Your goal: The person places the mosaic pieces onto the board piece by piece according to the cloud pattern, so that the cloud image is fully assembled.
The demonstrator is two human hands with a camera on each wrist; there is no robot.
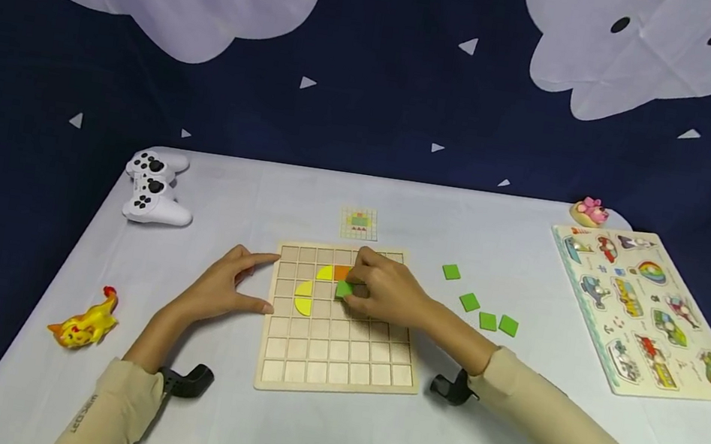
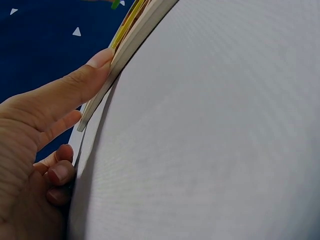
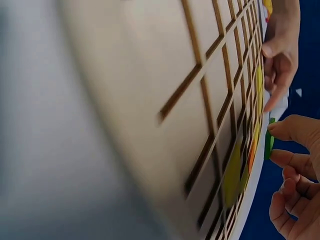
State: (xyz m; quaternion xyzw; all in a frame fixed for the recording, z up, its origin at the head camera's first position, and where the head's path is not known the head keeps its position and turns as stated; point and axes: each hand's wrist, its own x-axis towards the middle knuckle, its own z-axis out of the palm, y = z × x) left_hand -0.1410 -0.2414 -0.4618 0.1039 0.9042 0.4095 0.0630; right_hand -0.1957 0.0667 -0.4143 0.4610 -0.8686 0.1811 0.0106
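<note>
A wooden grid board (image 1: 334, 371) lies on the table between the hands. My right hand (image 1: 390, 288) pinches a green square tile (image 1: 343, 291) between thumb and fingertips, close over the board's upper middle. In the right wrist view the tile (image 3: 270, 140) is held on edge above the grid. Yellow quarter-round pieces (image 1: 303, 298) and an orange piece (image 1: 341, 273) sit in cells left of that hand, which hides some cells. At the board's left edge my left hand (image 1: 220, 286) rests spread thumb and index fingertips; its thumb (image 2: 82, 80) touches the rim in the left wrist view.
Several loose green tiles (image 1: 470, 302) lie right of the board. A small pattern card (image 1: 359, 223) is behind it. Farther right are a picture puzzle board (image 1: 649, 316) and a pink figurine (image 1: 590, 212). A white game controller (image 1: 158, 187) and a yellow toy (image 1: 85, 320) lie left.
</note>
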